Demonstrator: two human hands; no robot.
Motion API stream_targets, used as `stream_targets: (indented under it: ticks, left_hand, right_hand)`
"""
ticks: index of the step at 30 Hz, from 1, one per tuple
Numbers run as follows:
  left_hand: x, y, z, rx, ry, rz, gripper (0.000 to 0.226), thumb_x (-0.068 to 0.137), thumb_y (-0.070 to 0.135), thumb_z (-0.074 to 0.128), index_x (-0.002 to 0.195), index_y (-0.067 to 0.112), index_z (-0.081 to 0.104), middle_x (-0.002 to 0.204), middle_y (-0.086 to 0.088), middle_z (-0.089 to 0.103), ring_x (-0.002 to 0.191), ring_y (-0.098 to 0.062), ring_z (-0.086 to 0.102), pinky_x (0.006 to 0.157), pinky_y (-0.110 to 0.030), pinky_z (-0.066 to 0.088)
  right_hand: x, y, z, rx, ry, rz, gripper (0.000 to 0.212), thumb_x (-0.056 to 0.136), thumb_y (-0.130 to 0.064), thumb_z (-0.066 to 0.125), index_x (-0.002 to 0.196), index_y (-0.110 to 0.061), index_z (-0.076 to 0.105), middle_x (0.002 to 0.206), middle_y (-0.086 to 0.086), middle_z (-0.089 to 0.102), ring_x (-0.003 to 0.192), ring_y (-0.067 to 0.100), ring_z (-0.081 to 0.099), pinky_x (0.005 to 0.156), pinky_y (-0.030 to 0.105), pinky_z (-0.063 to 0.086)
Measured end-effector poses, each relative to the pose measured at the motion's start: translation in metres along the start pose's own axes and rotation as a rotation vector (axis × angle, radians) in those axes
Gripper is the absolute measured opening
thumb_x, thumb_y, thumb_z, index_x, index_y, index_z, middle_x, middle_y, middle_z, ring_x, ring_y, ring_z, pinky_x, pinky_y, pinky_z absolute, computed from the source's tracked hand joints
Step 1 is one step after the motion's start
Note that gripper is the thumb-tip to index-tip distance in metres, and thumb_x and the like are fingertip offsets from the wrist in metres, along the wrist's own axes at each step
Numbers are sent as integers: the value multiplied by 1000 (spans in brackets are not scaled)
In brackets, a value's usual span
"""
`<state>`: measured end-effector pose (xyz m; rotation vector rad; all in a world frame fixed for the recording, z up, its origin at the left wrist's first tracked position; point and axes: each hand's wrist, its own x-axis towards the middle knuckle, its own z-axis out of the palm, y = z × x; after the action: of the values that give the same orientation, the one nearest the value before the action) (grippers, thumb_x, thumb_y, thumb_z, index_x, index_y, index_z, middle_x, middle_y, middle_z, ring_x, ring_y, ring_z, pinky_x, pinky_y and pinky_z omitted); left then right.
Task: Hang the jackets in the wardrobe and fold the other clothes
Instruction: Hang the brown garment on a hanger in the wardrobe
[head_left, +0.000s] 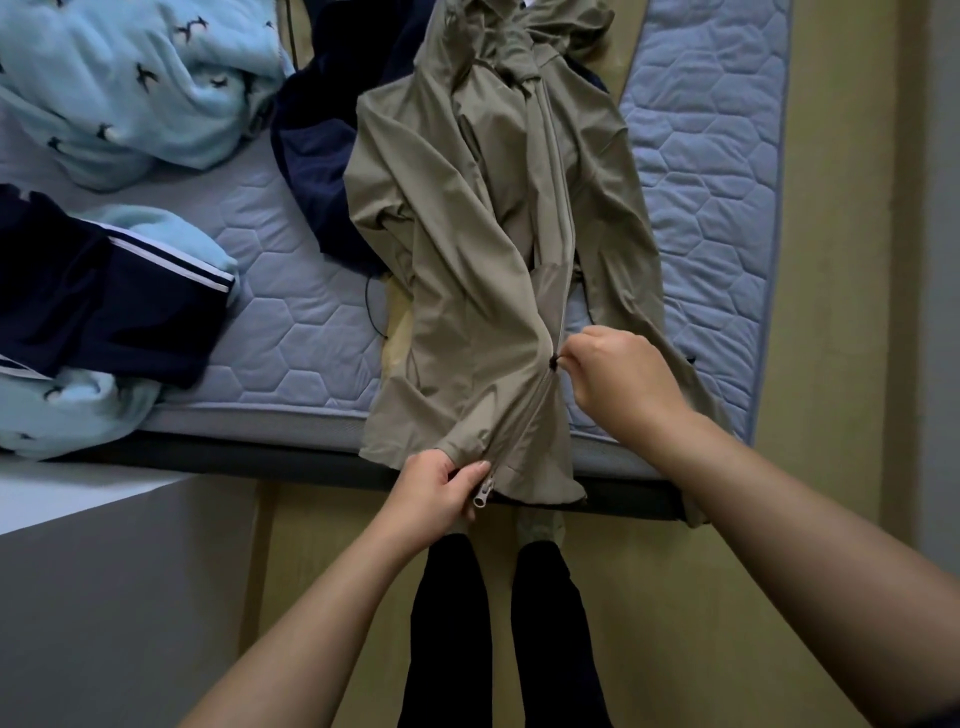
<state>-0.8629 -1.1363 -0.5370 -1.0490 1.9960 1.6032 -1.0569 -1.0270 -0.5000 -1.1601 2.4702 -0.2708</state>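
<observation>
Zipping the khaki jacket (467, 249) before hanging: left hand (436, 491) grips the hem, right hand (613, 379) pinches the zip pull (554, 360), which must next run upward.

Bare mattress on both sides of the jacket.
From the jacket (467, 234): mattress (291, 332) lies bare at 8 and 3 o'clock. A navy garment (311, 156) touches it at 10; blanket (130, 88) and striped trousers (104, 312) crowd 9, well apart. Left hand (441, 493) and right hand (618, 384) grip its zip (563, 234) at 6 and 5.
</observation>
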Motion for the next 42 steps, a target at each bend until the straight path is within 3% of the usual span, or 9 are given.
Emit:
stream_targets:
  ticks: [5, 9, 13, 16, 19, 23, 30, 37, 42]
  left_hand:
    - [14, 0, -10, 78, 10, -29, 25, 92, 26, 60, 75, 12, 71, 58, -9, 68, 57, -11, 64, 60, -23, 48]
    - [25, 2, -22, 272, 7, -123, 43, 91, 35, 60, 55, 12, 62, 55, -3, 65, 50, -3, 58, 54, -18, 44]
    - [42, 23, -43, 587, -61, -329, 47, 76, 65, 60, 71, 18, 57, 75, 1, 65, 73, -19, 63, 71, -33, 51]
    - [55, 49, -44, 709, 101, -205, 61, 66, 69, 67, 98, 21, 47, 100, 4, 55, 96, -21, 58, 71, -34, 47]
    - [76, 68, -27, 679, 57, -30, 73, 72, 55, 71, 129, 21, 42, 127, -1, 50, 120, -23, 49, 93, -42, 45]
    - [92, 74, -14, 731, 117, 131, 16, 88, 35, 59, 94, 20, 61, 97, -3, 67, 101, -27, 59, 81, -35, 38]
    - [99, 44, -49, 864, 58, -16, 11, 89, 34, 59, 95, 25, 63, 94, 0, 65, 96, -23, 61, 83, -34, 44]
    - [127, 77, -27, 502, 109, 30, 16, 83, 32, 66, 89, 18, 65, 93, -7, 67, 91, -28, 60, 76, -36, 51]
    - [125, 52, -53, 657, 135, -23, 17, 86, 34, 63, 82, 18, 65, 90, -9, 66, 89, -30, 61, 69, -34, 47]
  right_hand:
    - [20, 13, -4, -24, -2, 99, 25, 95, -21, 48, 97, -5, 67, 96, 14, 63, 89, 37, 60, 74, 44, 49]
    - [35, 11, -8, -66, -51, 59, 24, 95, -20, 47, 94, -5, 65, 95, 13, 62, 89, 35, 59, 73, 40, 48]
    - [40, 6, -6, -59, -101, 30, 23, 96, -20, 46, 91, -5, 63, 94, 12, 61, 88, 33, 59, 75, 41, 48]
    - [42, 6, -6, -39, -116, 39, 24, 96, -21, 46, 92, -6, 64, 96, 11, 62, 90, 33, 58, 76, 40, 48]
    - [43, 0, -5, -34, -119, 6, 24, 96, -22, 46, 94, -8, 65, 97, 10, 63, 91, 32, 59, 74, 38, 47]
    - [53, 1, -4, -15, -134, -2, 22, 94, -20, 49, 91, -6, 65, 95, 12, 62, 90, 33, 59, 73, 40, 47]
    - [78, 18, -15, -50, -99, 26, 22, 95, -20, 48, 94, -7, 66, 97, 12, 62, 90, 32, 60, 75, 38, 47]
    - [87, -7, -2, -29, -125, -58, 14, 90, -16, 52, 93, -9, 64, 98, 11, 62, 93, 34, 60, 73, 37, 43]
    - [106, 13, -18, -44, -9, 13, 20, 93, -20, 51, 90, -5, 65, 95, 15, 62, 90, 38, 60, 71, 40, 44]
